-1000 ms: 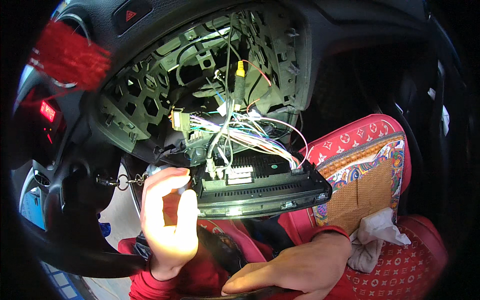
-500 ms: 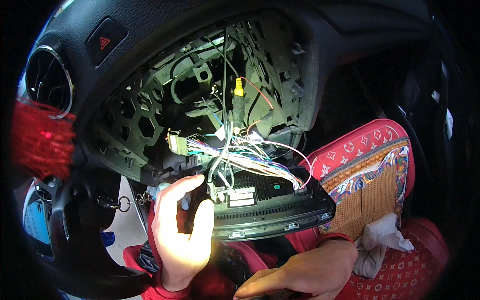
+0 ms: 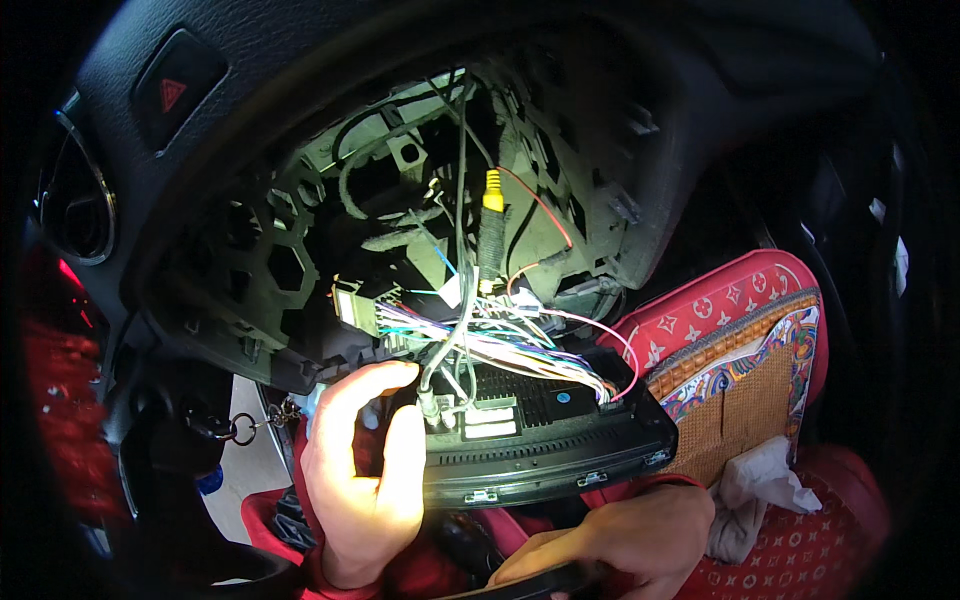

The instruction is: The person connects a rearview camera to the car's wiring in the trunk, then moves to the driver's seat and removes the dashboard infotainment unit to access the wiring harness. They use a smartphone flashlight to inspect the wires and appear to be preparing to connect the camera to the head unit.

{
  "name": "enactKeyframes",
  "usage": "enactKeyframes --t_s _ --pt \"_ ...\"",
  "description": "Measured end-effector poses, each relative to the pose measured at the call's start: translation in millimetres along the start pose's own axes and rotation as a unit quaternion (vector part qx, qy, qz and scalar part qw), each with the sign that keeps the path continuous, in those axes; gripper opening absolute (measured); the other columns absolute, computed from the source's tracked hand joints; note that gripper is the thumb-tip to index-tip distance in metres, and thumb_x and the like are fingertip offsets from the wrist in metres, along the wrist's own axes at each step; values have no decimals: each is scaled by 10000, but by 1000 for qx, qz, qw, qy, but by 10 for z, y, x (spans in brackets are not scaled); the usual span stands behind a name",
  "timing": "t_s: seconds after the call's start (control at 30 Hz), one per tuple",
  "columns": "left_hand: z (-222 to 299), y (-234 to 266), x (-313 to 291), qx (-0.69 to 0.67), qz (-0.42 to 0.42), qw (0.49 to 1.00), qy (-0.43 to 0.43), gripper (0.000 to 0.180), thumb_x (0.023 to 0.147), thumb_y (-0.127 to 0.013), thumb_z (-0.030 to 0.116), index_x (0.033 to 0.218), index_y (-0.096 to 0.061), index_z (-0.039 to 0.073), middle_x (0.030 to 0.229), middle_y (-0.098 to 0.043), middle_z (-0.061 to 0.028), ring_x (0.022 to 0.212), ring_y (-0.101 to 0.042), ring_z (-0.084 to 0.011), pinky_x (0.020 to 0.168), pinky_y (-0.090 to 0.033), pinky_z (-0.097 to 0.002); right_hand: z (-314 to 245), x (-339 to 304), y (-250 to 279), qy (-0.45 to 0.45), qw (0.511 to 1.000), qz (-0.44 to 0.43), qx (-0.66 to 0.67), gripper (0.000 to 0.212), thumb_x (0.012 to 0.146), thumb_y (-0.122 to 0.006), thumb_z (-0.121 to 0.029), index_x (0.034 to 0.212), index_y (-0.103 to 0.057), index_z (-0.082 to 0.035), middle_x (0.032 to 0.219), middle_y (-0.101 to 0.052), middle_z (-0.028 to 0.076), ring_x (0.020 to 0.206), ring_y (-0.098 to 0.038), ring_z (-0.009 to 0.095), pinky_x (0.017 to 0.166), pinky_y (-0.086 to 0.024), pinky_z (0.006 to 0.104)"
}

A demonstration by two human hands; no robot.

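A black car head unit (image 3: 545, 450) lies tilted below the opened dashboard, its finned, wired side facing up. At its left end is my left hand (image 3: 360, 475), thumb and forefinger curved apart. The thumb overlaps the unit's edge, the forefinger is near the grey cables, and the other fingers are hidden. A bundle of coloured wires (image 3: 500, 345) runs from the unit's right side to a pale multi-pin connector (image 3: 355, 308). By the lower edge, my right hand (image 3: 635, 535) is closed around a dark, flat-edged object (image 3: 545, 582), mostly cut off.
The dashboard cavity (image 3: 400, 190) has jagged plastic edges and a hanging cable with a yellow plug (image 3: 492, 190). Keys (image 3: 245, 428) hang beside the steering wheel at left. To the right are a red patterned seat (image 3: 720, 290) and a crumpled white cloth (image 3: 765, 475).
The view has shifted, moving the dashboard slightly within the picture. My right hand has turned a little, and more of the dark object shows beneath it. My left hand keeps its pose.
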State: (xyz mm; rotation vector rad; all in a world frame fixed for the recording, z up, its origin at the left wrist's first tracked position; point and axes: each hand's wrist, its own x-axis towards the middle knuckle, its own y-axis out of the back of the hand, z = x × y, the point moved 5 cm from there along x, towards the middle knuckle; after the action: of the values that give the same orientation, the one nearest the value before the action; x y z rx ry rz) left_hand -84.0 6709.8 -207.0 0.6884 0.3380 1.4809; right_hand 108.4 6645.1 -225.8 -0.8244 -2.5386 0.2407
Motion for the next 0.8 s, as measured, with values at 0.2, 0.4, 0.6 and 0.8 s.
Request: enactKeyframes --t_s 0.2,0.4,0.6,0.8 --pt "-2 24 24 -1 -3 1000 -7 326 880 -703 -53 1205 -690 -30 1154 -723 -169 1031 -717 -267 936 -545 -338 -44 50 63 30 998 16 -44 892 901 -876 -270 1507 -382 160 1130 -676 230 858 -681 280 732 -552 363" --pt "44 36 29 -11 12 1000 -9 378 811 -744 -57 1183 -683 -25 1155 -733 -174 1056 -700 -296 949 -539 -374 33 15 42 24 999 19 -30 943 895 -883 -251 1539 -327 154 1135 -663 233 852 -677 284 733 -553 368" --pt "110 9 91 10 12 999 -35 405 784 -777 -42 1175 -676 -12 1143 -739 -165 1049 -696 -326 954 -533 -401 59 26 52 50 997 38 36 918 868 -891 -150 1555 -332 89 1254 -643 219 984 -667 272 802 -549 372" --pt "169 18 108 22 4 998 -57 412 785 -703 -65 1192 -674 -8 1176 -701 -155 1077 -659 -284 963 -490 -361 142 5 63 46 990 49 125 743 873 -831 -70 1492 -452 92 1383 -605 239 1218 -626 286 986 -509 379"
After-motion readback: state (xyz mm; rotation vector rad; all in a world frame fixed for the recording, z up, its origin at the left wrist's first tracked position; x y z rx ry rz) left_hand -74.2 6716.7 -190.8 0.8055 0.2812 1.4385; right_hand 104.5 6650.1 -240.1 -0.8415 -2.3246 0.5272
